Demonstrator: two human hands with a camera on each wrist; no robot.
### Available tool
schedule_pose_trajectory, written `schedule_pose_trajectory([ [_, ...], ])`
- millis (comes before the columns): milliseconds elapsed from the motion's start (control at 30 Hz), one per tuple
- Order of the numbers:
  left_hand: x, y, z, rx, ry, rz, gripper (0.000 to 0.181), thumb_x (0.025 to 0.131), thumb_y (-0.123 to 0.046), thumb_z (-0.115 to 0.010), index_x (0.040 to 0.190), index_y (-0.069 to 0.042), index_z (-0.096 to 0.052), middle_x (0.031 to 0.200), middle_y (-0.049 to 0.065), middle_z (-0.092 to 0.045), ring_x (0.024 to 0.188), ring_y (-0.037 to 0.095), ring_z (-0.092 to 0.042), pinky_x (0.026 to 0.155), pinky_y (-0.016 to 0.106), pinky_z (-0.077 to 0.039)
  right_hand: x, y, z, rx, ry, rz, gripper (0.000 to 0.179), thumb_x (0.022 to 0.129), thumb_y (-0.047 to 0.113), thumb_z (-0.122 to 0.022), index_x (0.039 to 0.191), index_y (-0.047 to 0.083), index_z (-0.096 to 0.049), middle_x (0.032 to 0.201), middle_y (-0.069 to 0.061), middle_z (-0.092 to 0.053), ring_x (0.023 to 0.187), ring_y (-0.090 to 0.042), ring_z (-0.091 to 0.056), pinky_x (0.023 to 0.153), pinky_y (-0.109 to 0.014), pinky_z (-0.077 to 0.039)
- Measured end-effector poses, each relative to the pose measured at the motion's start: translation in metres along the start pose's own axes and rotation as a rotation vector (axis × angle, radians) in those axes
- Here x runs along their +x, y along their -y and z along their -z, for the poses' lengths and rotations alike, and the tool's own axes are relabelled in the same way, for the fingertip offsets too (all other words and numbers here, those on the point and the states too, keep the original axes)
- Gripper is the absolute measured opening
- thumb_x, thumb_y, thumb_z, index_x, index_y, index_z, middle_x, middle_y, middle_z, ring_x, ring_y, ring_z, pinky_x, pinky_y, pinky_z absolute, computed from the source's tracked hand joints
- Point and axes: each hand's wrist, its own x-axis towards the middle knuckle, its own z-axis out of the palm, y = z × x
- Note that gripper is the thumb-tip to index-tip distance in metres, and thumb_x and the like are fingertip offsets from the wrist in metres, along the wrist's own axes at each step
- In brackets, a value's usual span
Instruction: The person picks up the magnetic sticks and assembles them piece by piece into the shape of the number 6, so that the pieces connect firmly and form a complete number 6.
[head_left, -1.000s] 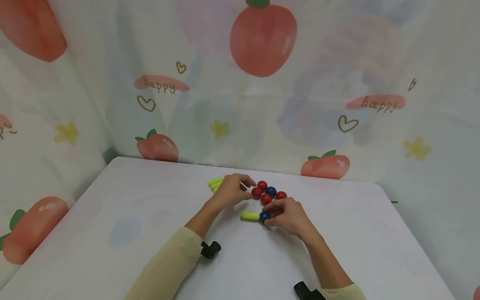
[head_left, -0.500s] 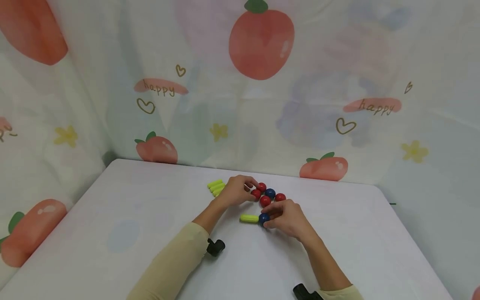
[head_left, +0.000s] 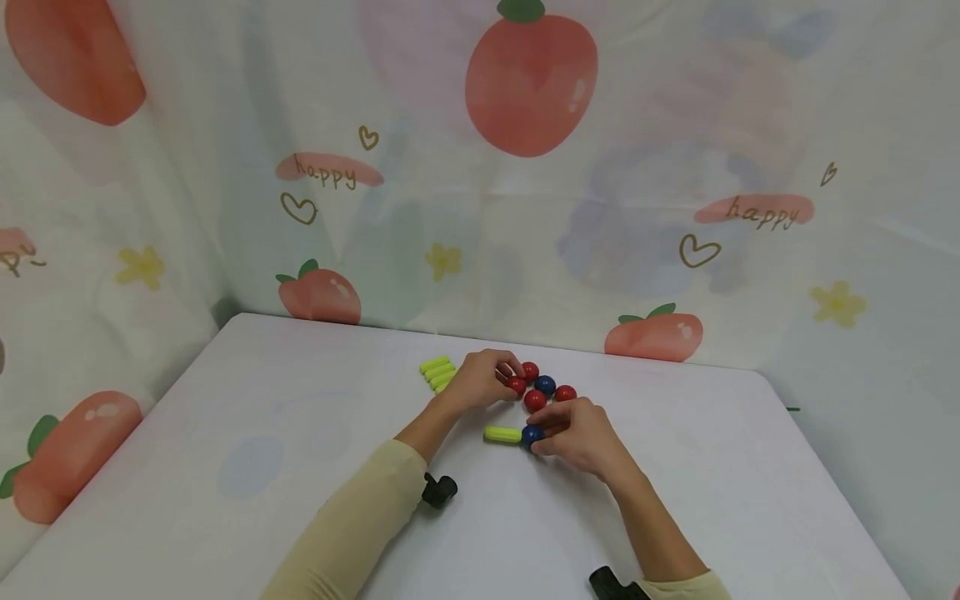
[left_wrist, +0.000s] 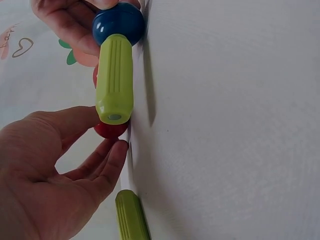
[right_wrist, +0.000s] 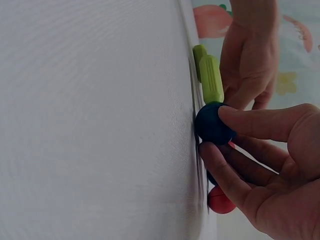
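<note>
1. Head: right hand [head_left: 581, 437] is pinching a blue ball [head_left: 531, 434], a rod [head_left: 502, 435] pointing left from it.
2. Left wrist: left hand [left_wrist: 55, 175] is apparently pinching a red ball [left_wrist: 111, 130], part-hidden behind the rod.
3. Right wrist: the rod is touching the blue ball, nearer the right hand.

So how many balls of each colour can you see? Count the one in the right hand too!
Red balls: 4
Blue balls: 2, with the one in the right hand counted
Total: 6 balls in sight
</note>
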Motion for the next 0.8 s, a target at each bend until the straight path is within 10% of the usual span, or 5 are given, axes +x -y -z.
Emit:
schedule_pose_trajectory([
  [800, -0.014, -0.003, 0.003, 0.015, -0.040, -0.005, 0.022, 0.088, -0.008, -0.082, 0.105, -0.019, -0.073, 0.110, 0.004, -0.070, 0.099, 0.019, -0.064, 0.089, 0.030, -0.059, -0.001, 0.002, 0.000, 0.014, -0.008, -0.009, 0.028, 0.080, 0.005, -0.088, 0.107, 0.010, -0.082, 0.094, -0.003, -0.077, 0.087, -0.018, -0.069, 0.077, -0.031, -0.061],
])
